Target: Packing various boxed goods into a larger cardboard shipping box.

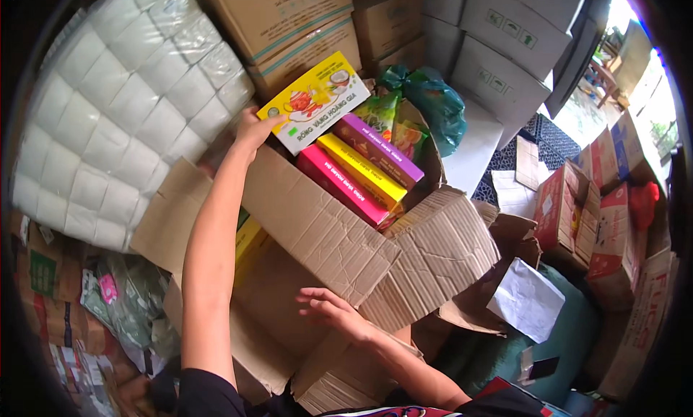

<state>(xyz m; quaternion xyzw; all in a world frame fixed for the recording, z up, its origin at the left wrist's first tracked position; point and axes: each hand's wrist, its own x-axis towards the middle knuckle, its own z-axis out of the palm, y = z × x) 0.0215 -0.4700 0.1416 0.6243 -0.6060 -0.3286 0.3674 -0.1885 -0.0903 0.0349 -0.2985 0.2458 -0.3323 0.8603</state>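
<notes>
At the upper middle, my left hand (pixel 259 129) grips the near left corner of a flat yellow and white product box (pixel 314 100) with a teapot and coconut picture. That box is tilted over an open cardboard carton, where a purple box (pixel 379 149), a yellow box (pixel 361 170) and a pink box (pixel 342 185) stand side by side. Green pouches (pixel 379 113) lie behind them. My right hand (pixel 333 311) is empty, fingers apart, over a nearer open cardboard carton (pixel 270 308). Inside that carton's left part a yellow box (pixel 248 241) shows, partly behind my left forearm.
A large plastic-wrapped pack of white rolls (pixel 124 113) fills the left. Brown cartons (pixel 292 21) and white cartons (pixel 503 54) are stacked behind. A teal plastic bag (pixel 438 105) sits beside the far carton. Red and white cartons (pixel 566 211) stand at right; bagged goods (pixel 130 298) lie lower left.
</notes>
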